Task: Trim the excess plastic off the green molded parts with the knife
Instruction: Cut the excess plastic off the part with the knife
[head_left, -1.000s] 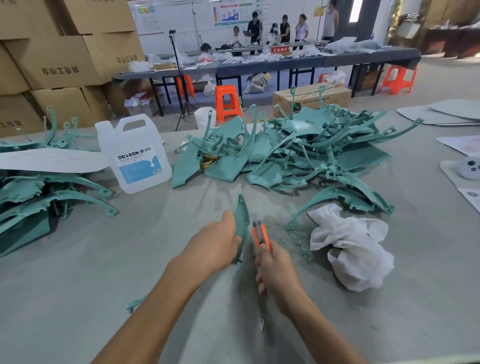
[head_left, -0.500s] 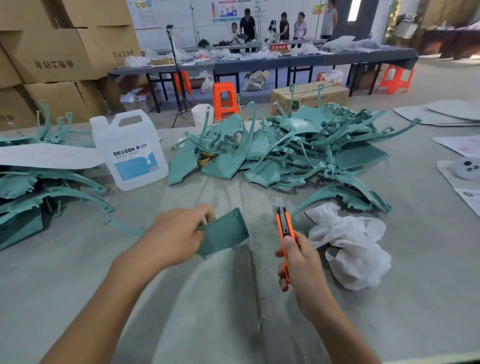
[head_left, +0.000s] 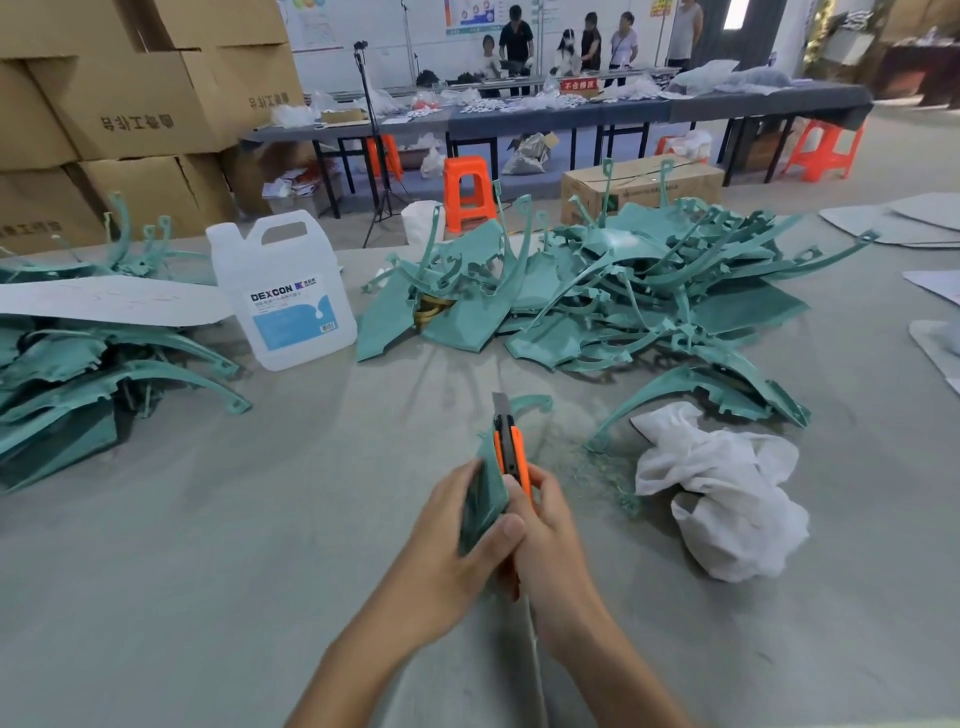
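Low over the grey worktop (head_left: 208, 571), both hands are pressed together. The left hand (head_left: 441, 561) grips a green molded part (head_left: 485, 499) on edge, and the right hand (head_left: 556, 545) is curled round an orange knife (head_left: 519, 457) lying against it, blade pointing away. Behind lies a heap of green parts (head_left: 623, 291), with a crumpled white cloth (head_left: 722, 493) to the right.

green molded part (head_left: 483, 501) edge-up in left hand (head_left: 457, 540); orange knife (head_left: 511, 452) alongside, blade out.
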